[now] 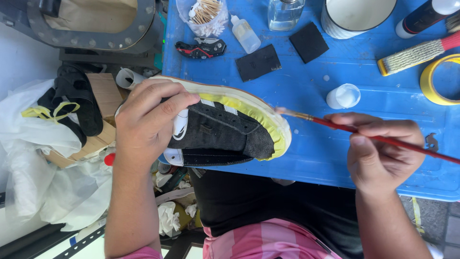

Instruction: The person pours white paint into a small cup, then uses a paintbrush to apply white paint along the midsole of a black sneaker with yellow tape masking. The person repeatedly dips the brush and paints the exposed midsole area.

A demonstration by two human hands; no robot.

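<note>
Shoe held on its side over the table edge; brush tip at the toe.

The left hand (146, 124) wraps its grip around the heel end of the black shoe (220, 132), sole turned away from the person, yellow tape along the sole edge. The right hand (381, 153) pinches the red-handled brush (364, 135) between thumb and fingers; its bristle tip touches the toe rim. On the blue table (311, 158), a small white cap (343, 96) stands near the brush, two black pads (258, 62) lie beyond, and a scrub brush (414, 55) rests at the right.
</note>
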